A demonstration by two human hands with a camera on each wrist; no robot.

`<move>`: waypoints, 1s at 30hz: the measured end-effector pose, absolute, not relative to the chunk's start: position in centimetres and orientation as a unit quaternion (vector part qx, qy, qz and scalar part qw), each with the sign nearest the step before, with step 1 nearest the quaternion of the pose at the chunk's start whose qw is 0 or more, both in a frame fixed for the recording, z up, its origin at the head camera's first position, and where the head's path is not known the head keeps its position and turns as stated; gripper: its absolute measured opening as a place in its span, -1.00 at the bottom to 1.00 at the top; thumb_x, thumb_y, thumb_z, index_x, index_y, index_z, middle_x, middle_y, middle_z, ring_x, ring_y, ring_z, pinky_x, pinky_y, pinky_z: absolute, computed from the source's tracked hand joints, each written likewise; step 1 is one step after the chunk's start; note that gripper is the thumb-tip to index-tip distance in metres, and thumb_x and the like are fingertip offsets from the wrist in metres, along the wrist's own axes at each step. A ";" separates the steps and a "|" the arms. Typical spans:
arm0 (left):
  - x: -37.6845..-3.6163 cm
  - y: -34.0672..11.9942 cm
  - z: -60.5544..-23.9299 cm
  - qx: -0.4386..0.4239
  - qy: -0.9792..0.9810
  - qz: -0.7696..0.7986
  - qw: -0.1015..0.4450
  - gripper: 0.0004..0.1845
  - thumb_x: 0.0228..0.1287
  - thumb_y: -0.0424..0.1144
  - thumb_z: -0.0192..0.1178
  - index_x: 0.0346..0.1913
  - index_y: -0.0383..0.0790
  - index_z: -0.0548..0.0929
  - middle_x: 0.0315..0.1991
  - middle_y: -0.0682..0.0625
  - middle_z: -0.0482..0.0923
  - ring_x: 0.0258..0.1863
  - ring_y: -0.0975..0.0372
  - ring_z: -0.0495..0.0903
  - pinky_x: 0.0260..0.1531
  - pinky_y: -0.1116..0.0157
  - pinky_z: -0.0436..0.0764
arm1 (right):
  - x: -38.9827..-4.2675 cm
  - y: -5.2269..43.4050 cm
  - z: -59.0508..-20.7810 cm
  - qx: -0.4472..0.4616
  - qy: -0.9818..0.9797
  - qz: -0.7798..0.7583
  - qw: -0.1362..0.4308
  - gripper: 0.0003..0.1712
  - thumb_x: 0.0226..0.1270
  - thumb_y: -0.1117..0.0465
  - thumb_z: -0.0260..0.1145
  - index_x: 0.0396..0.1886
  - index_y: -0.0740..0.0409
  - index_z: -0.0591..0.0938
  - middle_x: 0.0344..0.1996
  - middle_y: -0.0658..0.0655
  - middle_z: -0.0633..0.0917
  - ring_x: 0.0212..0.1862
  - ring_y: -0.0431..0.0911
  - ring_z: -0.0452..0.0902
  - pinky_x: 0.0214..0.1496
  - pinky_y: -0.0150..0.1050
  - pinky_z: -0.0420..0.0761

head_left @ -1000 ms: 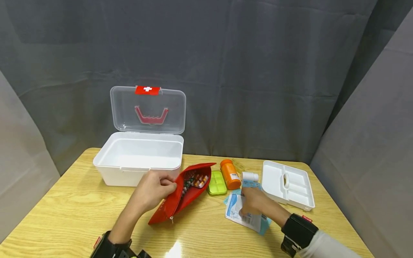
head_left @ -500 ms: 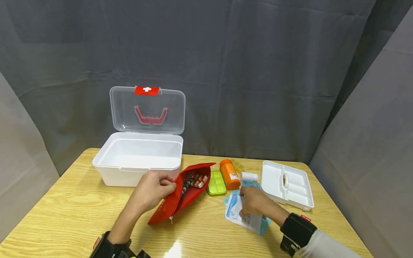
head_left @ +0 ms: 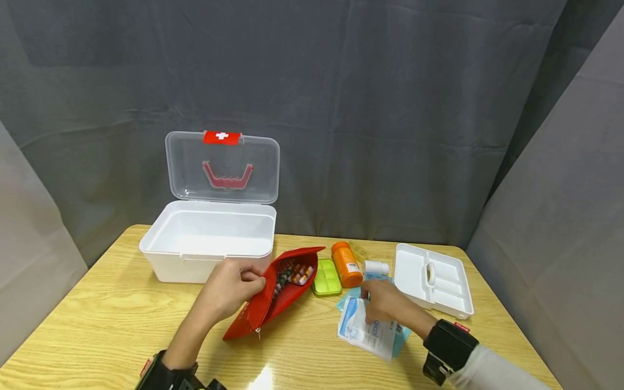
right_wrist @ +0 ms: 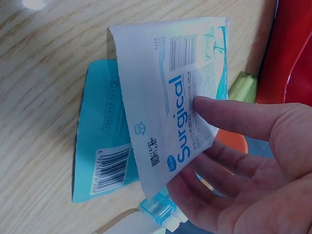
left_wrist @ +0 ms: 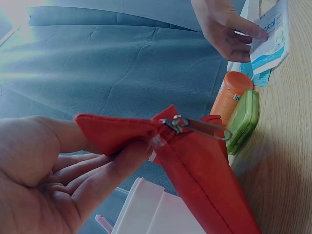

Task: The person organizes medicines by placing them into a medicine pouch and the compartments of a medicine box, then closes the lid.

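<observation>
My left hand (head_left: 255, 279) pinches the upper edge of a red zip pouch (head_left: 283, 298) and holds its mouth open; blister packs of pills (head_left: 292, 272) show inside. The left wrist view shows that hand (left_wrist: 112, 161) on the pouch (left_wrist: 195, 170) beside the zipper pull (left_wrist: 195, 127). My right hand (head_left: 370, 311) pinches a white surgical-mask packet (head_left: 363, 331), thumb on top and fingers under it (right_wrist: 165, 107), and lifts one end off the table. A teal packet (right_wrist: 100, 156) lies flat beneath it.
An open white first-aid box (head_left: 195, 268) with a clear lid stands at the back left. An orange bottle (head_left: 346, 264), a green pill box (head_left: 327, 277) and a small white bottle (head_left: 376, 267) lie between pouch and packets. A white divided tray (head_left: 411, 271) sits at right.
My right hand has taken hold of the white packet and raised it off the teal one, drawing it slightly nearer. My left hand and the pouch have stayed put.
</observation>
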State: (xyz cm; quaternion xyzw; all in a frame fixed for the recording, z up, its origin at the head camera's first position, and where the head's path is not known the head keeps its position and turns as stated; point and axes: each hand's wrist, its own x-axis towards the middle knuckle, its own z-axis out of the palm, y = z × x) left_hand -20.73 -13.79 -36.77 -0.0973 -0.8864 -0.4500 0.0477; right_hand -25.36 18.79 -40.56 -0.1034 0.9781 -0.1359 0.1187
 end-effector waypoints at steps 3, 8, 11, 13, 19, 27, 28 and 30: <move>-20.7 -13.8 -36.8 -0.096 -0.887 -0.449 0.048 -0.88 0.08 -0.43 0.23 -0.47 -0.15 0.69 -0.62 0.13 0.51 -0.57 0.33 0.47 -0.53 0.41 0.44 | -25.5 18.8 -40.3 -0.114 0.977 -0.131 0.124 -0.61 -0.15 0.44 0.57 -0.34 0.11 0.58 -0.46 0.08 0.58 -0.42 -0.04 0.48 -0.44 -0.24 0.48; -20.7 -13.8 -36.9 -0.093 -0.887 -0.449 0.046 -0.89 0.08 -0.42 0.23 -0.46 -0.16 0.70 -0.63 0.14 0.52 -0.57 0.33 0.49 -0.53 0.41 0.47 | -25.8 18.9 -39.7 -0.135 0.972 -0.127 0.143 -0.64 -0.16 0.45 0.55 -0.41 0.09 0.57 -0.50 0.05 0.55 -0.48 -0.06 0.43 -0.46 -0.29 0.41; -20.8 -13.8 -37.0 -0.093 -0.888 -0.449 0.048 -0.89 0.08 -0.42 0.23 -0.48 -0.16 0.69 -0.63 0.14 0.52 -0.58 0.32 0.49 -0.54 0.41 0.47 | -25.9 19.0 -39.4 -0.144 0.968 -0.136 0.153 -0.66 -0.14 0.46 0.53 -0.42 0.08 0.59 -0.49 0.04 0.55 -0.47 -0.07 0.41 -0.44 -0.29 0.40; -20.8 -13.8 -37.0 -0.093 -0.888 -0.449 0.049 -0.88 0.08 -0.43 0.22 -0.48 -0.16 0.68 -0.64 0.14 0.51 -0.58 0.32 0.48 -0.54 0.41 0.46 | -25.9 18.9 -39.1 -0.150 0.966 -0.138 0.156 -0.68 -0.13 0.46 0.52 -0.42 0.08 0.60 -0.49 0.03 0.55 -0.46 -0.07 0.41 -0.43 -0.29 0.41; -20.7 -13.8 -37.0 -0.091 -0.887 -0.449 0.047 -0.88 0.08 -0.43 0.21 -0.49 -0.16 0.67 -0.64 0.13 0.49 -0.58 0.31 0.47 -0.53 0.40 0.47 | -25.9 18.8 -38.2 -0.157 0.963 -0.141 0.165 -0.72 -0.13 0.44 0.53 -0.46 0.08 0.64 -0.50 0.02 0.59 -0.44 -0.09 0.45 -0.41 -0.31 0.45; -20.8 -13.7 -37.0 -0.094 -0.888 -0.446 0.051 -0.88 0.07 -0.43 0.21 -0.51 -0.15 0.66 -0.65 0.14 0.46 -0.58 0.32 0.45 -0.53 0.41 0.43 | -25.8 18.6 -37.2 -0.174 0.949 -0.187 0.183 -0.77 -0.13 0.46 0.48 -0.46 0.12 0.67 -0.49 0.03 0.62 -0.43 -0.11 0.49 -0.40 -0.32 0.47; -20.8 -13.7 -36.9 -0.094 -0.889 -0.446 0.051 -0.88 0.08 -0.43 0.21 -0.50 -0.15 0.66 -0.65 0.14 0.46 -0.58 0.32 0.46 -0.53 0.42 0.44 | -25.8 18.5 -37.0 -0.180 0.947 -0.190 0.184 -0.77 -0.13 0.46 0.47 -0.46 0.12 0.67 -0.48 0.03 0.61 -0.42 -0.11 0.49 -0.40 -0.32 0.47; -20.7 -13.7 -36.9 -0.093 -0.888 -0.446 0.052 -0.88 0.08 -0.43 0.21 -0.48 -0.15 0.68 -0.64 0.14 0.48 -0.57 0.32 0.46 -0.53 0.41 0.44 | -25.9 18.4 -36.7 -0.190 0.944 -0.196 0.186 -0.78 -0.14 0.47 0.45 -0.46 0.13 0.67 -0.48 0.02 0.61 -0.41 -0.11 0.48 -0.39 -0.31 0.47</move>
